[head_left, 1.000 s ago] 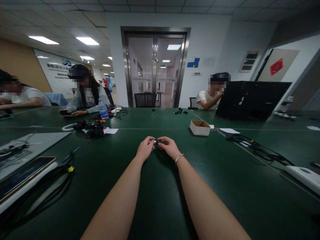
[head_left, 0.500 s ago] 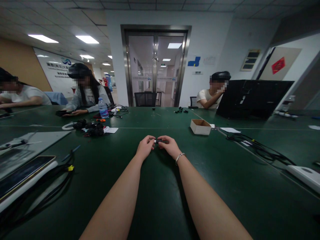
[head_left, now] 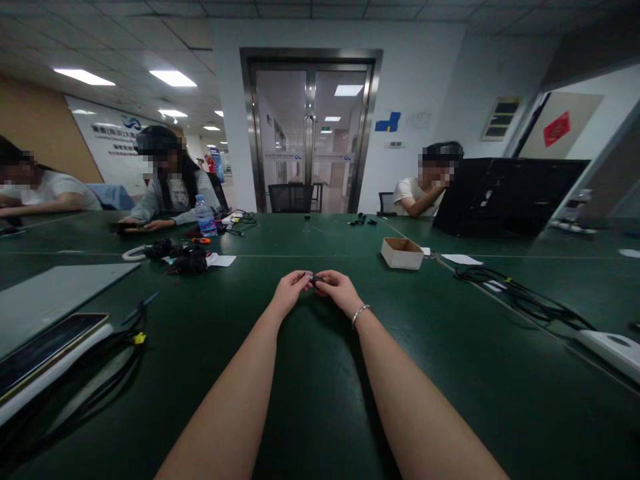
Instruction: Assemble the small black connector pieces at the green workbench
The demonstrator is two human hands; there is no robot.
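A small black stick (head_left: 316,279) with a bright, metallic-looking left end is held between the two hands over the green surface (head_left: 320,373). Taking twelve as straight ahead, its long axis slants from about ten o'clock, the bright end, to four o'clock, the dark end. The left hand (head_left: 291,291) has it at two o'clock, its grip closed on the bright end; the right hand (head_left: 340,291) has it at ten o'clock, its grip closed around the dark end. Neither hand is clearly nearer: the fingertips of both touch it, one set facing the other along the axis. Whether the stick is one piece or two is too small to tell. An open cardboard box (head_left: 401,258) stands apart, between two and three o'clock from the stick.
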